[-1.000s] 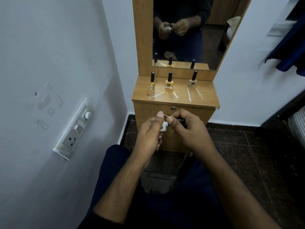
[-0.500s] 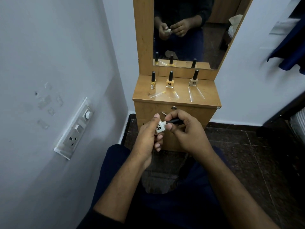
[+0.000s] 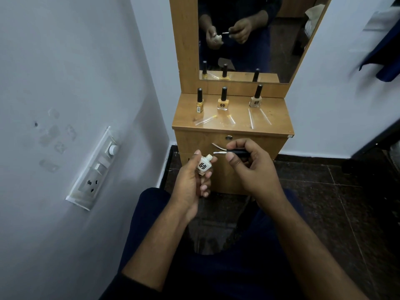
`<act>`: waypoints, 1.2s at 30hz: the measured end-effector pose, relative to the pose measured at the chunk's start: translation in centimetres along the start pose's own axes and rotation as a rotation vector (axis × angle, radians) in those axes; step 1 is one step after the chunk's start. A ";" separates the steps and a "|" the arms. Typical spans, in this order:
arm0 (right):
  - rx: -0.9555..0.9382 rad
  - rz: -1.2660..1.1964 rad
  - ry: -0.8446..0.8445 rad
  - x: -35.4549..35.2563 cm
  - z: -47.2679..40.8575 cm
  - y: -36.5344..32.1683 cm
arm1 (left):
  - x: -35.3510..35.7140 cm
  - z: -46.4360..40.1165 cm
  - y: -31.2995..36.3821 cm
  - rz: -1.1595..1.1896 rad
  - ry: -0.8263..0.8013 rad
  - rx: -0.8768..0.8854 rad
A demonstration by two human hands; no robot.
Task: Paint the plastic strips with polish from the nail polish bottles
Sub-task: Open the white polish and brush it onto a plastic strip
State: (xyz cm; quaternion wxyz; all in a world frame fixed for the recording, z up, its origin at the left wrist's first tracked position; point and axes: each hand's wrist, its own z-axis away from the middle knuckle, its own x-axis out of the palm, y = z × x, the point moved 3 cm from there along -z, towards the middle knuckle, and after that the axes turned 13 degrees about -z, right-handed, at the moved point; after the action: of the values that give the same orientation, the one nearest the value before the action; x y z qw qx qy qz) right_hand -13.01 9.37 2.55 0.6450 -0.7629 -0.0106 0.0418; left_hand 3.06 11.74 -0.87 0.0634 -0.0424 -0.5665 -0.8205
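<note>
Polish is out of the bottle now: the white nail polish bottle [image 3: 204,166] sits uncapped in the left hand [image 3: 191,187], thumb on one side and fingers curled round the other, its open neck tilted up and toward the right hand. The right hand [image 3: 249,167] pinches the black cap [image 3: 237,151] between thumb and fingers, and the brush [image 3: 219,152] sticks out from that pinch, its white-loaded tip just beside and slightly above the bottle's neck. A thin curved strip [image 3: 217,145] shows just beyond the right fingertips; I cannot tell which hand holds it, or whether it is held at all.

To do this step well, I judge the bottle should stay upright enough in the left grip that nothing runs over the lip. The brush looks well loaded, so a wipe against the inside of the neck before it travels would guard against a drip onto the lap below. The pinch on the cap is best kept close to the brush end for steadier strokes.

Farther out from both hands, on the wooden dresser top [image 3: 279,124], lie the clear plastic strips [image 3: 251,120], and behind them stand three capped bottles [image 3: 223,100]. One strip there [image 3: 204,120] seems tipped with yellow. A strip is light and may slide, so pinning it while stroking along its length seems wise.
</note>
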 end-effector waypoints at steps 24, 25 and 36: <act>0.086 -0.335 0.393 -4.4 -6.4 4.9 | 4.1 -7.9 -0.4 -0.123 0.158 0.244; 0.070 -0.336 0.416 -4.6 -7.8 4.7 | 4.2 -8.6 -0.3 -0.138 0.186 0.254; -0.055 -0.248 0.409 -7.0 -14.6 5.9 | 6.7 -14.4 5.6 -0.525 0.334 0.447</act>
State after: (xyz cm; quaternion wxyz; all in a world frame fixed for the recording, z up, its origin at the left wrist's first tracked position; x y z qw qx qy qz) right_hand -19.06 -6.42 -0.57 0.6131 -0.7656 0.0255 -0.1935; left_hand -2.71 -4.03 0.18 -0.0498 0.2531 -0.7049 -0.6608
